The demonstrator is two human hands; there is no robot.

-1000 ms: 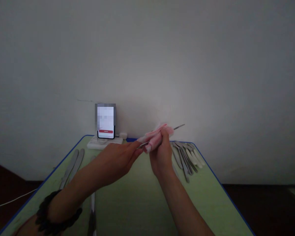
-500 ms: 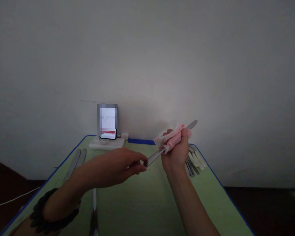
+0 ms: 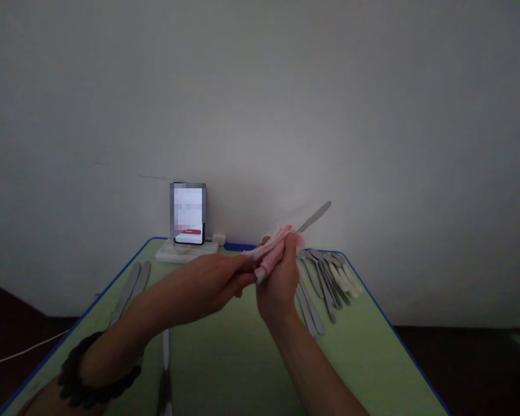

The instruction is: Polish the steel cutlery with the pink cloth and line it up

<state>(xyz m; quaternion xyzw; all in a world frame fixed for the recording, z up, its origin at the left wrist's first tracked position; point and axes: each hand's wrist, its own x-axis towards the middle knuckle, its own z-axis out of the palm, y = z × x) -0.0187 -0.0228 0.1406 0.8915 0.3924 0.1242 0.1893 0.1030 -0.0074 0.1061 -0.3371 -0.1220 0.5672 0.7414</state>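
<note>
My right hand is closed round a pink and white cloth, which is wrapped about a table knife. The knife's blade sticks out of the cloth up and to the right, above the table. My left hand pinches the knife's handle end at the lower left of the cloth; fingers and cloth hide that end. A dark beaded bracelet circles my left wrist.
Several knives, spoons and forks lie on the green table at the right. Two knives lie at the left, and more cutlery near the front. A phone stands on a white power strip by the wall.
My right hand and the cloth have slid left along the knife to my left hand. More of the blade now shows, and the handle is covered.
</note>
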